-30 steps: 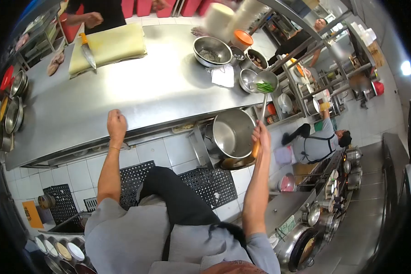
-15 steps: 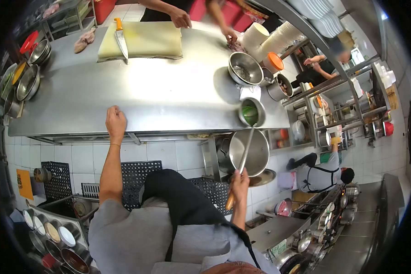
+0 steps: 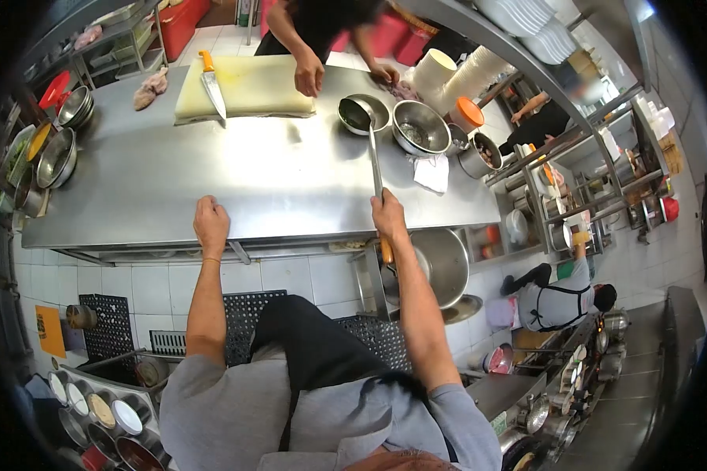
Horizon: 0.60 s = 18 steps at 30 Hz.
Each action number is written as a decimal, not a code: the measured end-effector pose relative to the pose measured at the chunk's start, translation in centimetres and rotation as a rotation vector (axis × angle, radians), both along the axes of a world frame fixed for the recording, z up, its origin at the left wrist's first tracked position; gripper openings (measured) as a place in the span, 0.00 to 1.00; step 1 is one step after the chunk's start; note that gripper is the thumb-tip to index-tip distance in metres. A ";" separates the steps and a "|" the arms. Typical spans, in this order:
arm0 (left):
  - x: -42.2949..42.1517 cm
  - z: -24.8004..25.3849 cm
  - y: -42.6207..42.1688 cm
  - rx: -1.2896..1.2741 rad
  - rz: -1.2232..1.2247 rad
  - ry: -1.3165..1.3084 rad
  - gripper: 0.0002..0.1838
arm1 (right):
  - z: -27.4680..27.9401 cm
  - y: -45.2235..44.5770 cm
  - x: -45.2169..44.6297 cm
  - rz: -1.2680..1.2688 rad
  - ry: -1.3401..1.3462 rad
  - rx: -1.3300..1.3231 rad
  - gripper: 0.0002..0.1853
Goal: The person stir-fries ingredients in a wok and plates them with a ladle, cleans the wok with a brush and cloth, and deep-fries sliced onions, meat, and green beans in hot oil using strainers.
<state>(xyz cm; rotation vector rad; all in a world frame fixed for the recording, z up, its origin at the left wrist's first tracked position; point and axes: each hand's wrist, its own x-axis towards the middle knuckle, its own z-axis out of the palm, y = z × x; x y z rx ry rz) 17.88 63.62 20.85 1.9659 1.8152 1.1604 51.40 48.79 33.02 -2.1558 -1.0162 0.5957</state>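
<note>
My right hand (image 3: 387,213) is closed round the handle of a long ladle (image 3: 376,157) with a wooden end. The ladle's deep metal bowl is over the far right part of the steel table (image 3: 149,184), beside a metal mixing bowl (image 3: 421,127). Something dark green shows inside the ladle; I cannot tell what it is. My left hand (image 3: 211,224) rests as a fist at the table's near edge, with nothing seen in it. Below that edge, near my right forearm, stands a large metal pot (image 3: 441,268).
Across the table a co-worker's hand touches pinkish meat (image 3: 405,91). A knife (image 3: 213,88) lies on the cutting board (image 3: 263,86). A folded white cloth (image 3: 431,173), an orange-lidded tub (image 3: 467,114) and a metal container (image 3: 481,156) stand at right. Metal bowls (image 3: 56,158) are at left.
My right hand has carried the ladle forward and left, from above the pot to over the table. The co-worker has leaned nearer. My left hand is still a fist.
</note>
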 end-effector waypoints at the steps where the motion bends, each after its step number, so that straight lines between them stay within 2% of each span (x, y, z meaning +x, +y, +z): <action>1: 0.0 0.2 0.1 0.008 0.004 -0.006 0.09 | 0.2 0.7 0.2 0.004 -0.006 0.008 0.12; 4: 0.1 0.2 0.0 0.009 -0.005 -0.001 0.09 | -1.4 2.2 1.1 0.015 -0.167 0.031 0.14; 6: 0.0 0.0 0.0 0.035 -0.025 0.005 0.09 | -2.8 2.7 0.9 -0.046 -0.391 0.222 0.17; 8: 0.0 -0.1 0.1 0.024 -0.027 -0.005 0.09 | -3.6 2.8 1.5 -0.083 -0.345 0.182 0.20; 10: 0.0 -0.2 0.1 0.009 -0.031 -0.010 0.08 | -4.1 2.5 3.0 -0.085 -0.300 0.274 0.19; 11: 0.1 -0.3 0.0 0.033 -0.029 -0.033 0.09 | -0.6 1.5 2.0 -0.100 -0.041 0.135 0.20; 12: 0.0 -0.4 0.0 0.058 -0.027 -0.054 0.09 | -2.2 0.9 3.1 -0.103 -0.032 0.130 0.20; 14: 0.0 -0.4 0.2 0.057 -0.033 -0.045 0.09 | -6.4 0.1 5.3 -0.040 -0.307 0.410 0.17; 16: -0.2 -0.7 0.2 0.063 -0.035 -0.045 0.10 | -1.3 -2.6 1.7 -0.198 0.456 0.370 0.12; 18: -0.1 -1.2 0.3 0.087 -0.031 -0.061 0.10 | -0.1 -6.9 0.6 -0.261 0.881 0.562 0.08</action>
